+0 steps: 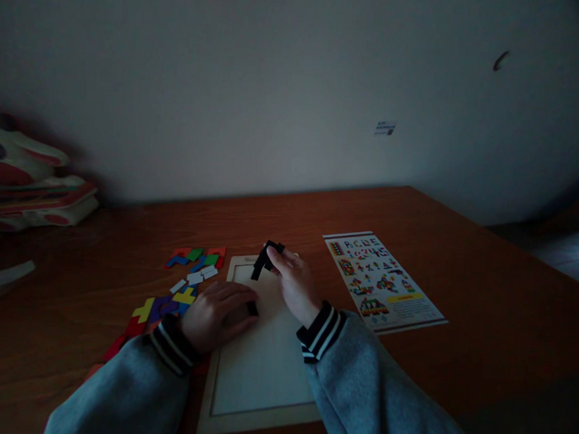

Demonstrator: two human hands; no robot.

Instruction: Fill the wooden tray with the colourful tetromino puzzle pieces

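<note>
My right hand (296, 284) pinches black puzzle pieces (261, 262) between thumb and fingers, above the far part of a pale wooden tray (262, 411). How many black pieces it holds is hard to make out in the dim light. Lower and to the left, my left hand (218, 316) curls over the tray's left side, with a small black block (252, 308) at its fingertips. Colourful flat puzzle pieces lie left of the tray, among them a yellow piece (144, 310), a purple piece (159, 307) and several white pieces (195, 278). My left forearm and hand hide part of them.
A printed pattern sheet (382, 282) lies right of the tray on the brown wooden table (289, 217). At the far left stands a red and white object (36, 187), near a pale strip (6, 276). A wall with a small label (385, 128) rises behind the table.
</note>
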